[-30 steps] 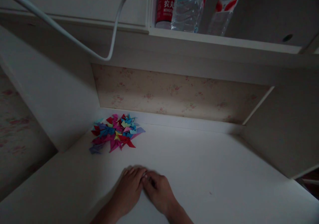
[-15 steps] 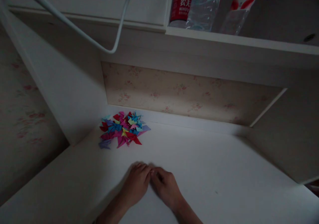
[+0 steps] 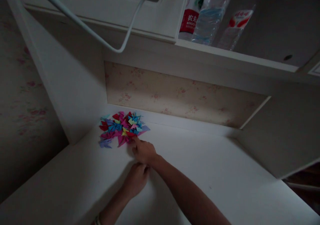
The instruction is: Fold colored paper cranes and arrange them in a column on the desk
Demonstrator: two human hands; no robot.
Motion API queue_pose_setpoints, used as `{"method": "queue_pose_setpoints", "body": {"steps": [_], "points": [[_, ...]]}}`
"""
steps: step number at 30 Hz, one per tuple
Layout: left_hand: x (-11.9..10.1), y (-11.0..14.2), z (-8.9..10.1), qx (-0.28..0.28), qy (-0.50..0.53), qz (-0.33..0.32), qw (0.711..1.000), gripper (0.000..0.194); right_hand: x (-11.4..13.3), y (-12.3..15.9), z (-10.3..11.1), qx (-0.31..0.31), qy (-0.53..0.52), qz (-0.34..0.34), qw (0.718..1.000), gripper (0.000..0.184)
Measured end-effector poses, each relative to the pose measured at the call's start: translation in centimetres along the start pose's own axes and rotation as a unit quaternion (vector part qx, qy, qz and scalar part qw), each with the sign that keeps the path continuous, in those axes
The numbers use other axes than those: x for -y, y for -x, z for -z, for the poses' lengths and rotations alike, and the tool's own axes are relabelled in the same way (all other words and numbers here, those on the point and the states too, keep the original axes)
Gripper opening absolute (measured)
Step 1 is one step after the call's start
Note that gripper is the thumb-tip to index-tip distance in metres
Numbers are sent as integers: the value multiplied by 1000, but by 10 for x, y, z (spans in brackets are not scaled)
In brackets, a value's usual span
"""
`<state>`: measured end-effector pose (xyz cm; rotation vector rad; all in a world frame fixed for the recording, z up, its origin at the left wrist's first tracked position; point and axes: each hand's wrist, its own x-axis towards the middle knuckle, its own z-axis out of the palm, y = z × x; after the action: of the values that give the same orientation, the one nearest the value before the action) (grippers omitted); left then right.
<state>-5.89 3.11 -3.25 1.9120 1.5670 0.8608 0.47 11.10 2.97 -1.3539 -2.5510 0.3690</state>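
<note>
A pile of small folded paper cranes [image 3: 116, 126] in red, pink, blue, purple and yellow lies at the back left of the white tabletop. My right hand [image 3: 144, 151] reaches to the pile's front right edge, its fingers bent and the fingertips at a red folded piece [image 3: 131, 134]. Whether those fingers grip that piece is hard to see. Closer to me, my left hand [image 3: 136, 178] rests on the tabletop, fingers curled closed. Whatever it may hold is hidden. My right wrist passes just beyond the left hand.
Above the white tabletop [image 3: 200, 161] runs a shelf [image 3: 237, 56] holding plastic bottles [image 3: 207, 18]. A white cable [image 3: 100, 40] hangs down at the upper left. Side panels [image 3: 72, 95] bound the desk, and a tiny scrap [image 3: 210, 187] lies to the right.
My right hand has left my left hand and moved forward and left to the pile. The left hand stays about where it was, more curled. The view has tilted slightly.
</note>
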Motion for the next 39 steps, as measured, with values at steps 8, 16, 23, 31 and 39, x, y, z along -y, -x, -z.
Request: {"method": "queue_pose_setpoints", "body": {"steps": [8, 16, 23, 31, 39], "points": [[0, 1, 0, -10, -5, -24, 1000, 26, -10, -36, -6, -32, 21, -39, 998, 40], [3, -6, 0, -21, 110, -1, 994, 26, -56, -8, 9, -57, -92, -47, 993, 31], [12, -13, 5, -80, 184, 52, 978, 25, -78, 11, 1, -110, -278, -52, 953, 26], [17, -17, 4, -152, 215, 106, 959, 45, -69, 34, -10, -111, -531, -120, 831, 42], [12, -11, 23, -182, 194, 57, 962, 34, -66, 51, -22, -44, -664, -114, 737, 42]]}}
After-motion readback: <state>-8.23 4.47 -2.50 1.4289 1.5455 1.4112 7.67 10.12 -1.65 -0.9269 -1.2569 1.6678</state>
